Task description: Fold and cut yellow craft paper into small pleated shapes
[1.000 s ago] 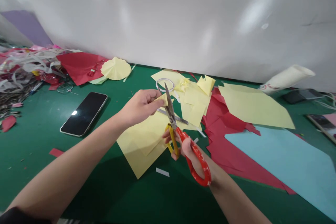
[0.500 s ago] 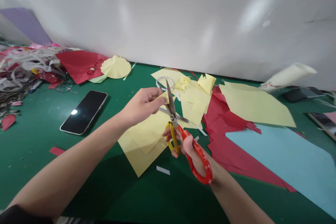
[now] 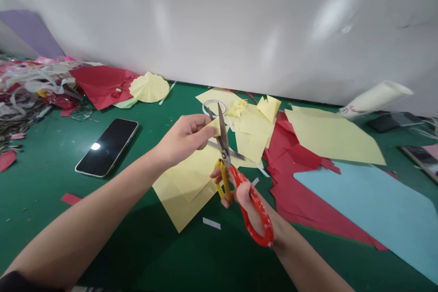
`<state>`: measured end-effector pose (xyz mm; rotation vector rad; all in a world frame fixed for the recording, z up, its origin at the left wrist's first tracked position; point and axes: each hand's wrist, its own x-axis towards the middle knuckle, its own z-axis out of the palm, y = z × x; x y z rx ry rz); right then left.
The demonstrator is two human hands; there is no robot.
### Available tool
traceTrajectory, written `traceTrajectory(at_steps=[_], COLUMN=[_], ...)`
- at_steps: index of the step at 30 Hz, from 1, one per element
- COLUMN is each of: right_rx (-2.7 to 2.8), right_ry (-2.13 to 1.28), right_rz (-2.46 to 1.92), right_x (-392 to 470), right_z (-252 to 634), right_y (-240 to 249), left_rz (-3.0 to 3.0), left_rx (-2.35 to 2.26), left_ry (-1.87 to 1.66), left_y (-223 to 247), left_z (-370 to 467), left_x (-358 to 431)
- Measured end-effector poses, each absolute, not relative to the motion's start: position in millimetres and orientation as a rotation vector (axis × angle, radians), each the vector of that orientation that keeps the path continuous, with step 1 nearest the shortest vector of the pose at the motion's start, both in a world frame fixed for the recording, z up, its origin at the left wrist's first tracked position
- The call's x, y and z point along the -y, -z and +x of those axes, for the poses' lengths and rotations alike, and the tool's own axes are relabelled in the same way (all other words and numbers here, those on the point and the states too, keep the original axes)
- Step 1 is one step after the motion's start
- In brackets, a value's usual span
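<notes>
My left hand pinches a small piece of folded yellow paper between thumb and fingers. In my right hand is a pair of scissors with one red and one yellow handle, fingers through the loops. Its blades point away from me, slightly parted, and the paper sits at them; whether they bite into it I cannot tell. Yellow sheets lie on the green table below my hands. Behind the blades is a roll of white tape, and a metal ruler is partly hidden under the scissors.
A phone lies to the left, near red paper and a pleated yellow disc. On the right are crumpled red paper, a light blue sheet and a white roll. A pale wall borders the back.
Hands, paper and scissors keep nearly the same positions. The scissor handles have tilted slightly downward and left, and the view has shifted a little.
</notes>
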<state>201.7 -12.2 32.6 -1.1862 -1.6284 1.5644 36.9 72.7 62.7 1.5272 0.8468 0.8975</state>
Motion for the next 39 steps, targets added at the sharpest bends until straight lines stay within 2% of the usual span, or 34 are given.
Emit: traceTrajectory(at_steps=[26,39], right_rx=[1.653,1.715], right_ry=[-1.562,-1.326], right_rz=[-1.198,-1.286], right_x=[13.5,13.5], right_z=[201.9,198.7], right_y=[-31.7,-29.0], left_rz=[1.631,1.661], left_rx=[-0.899,-0.885], left_ry=[-0.855,-0.884], left_y=[-65.4,-66.4], left_z=[33.9,36.2], left_x=[-74.0,-72.7])
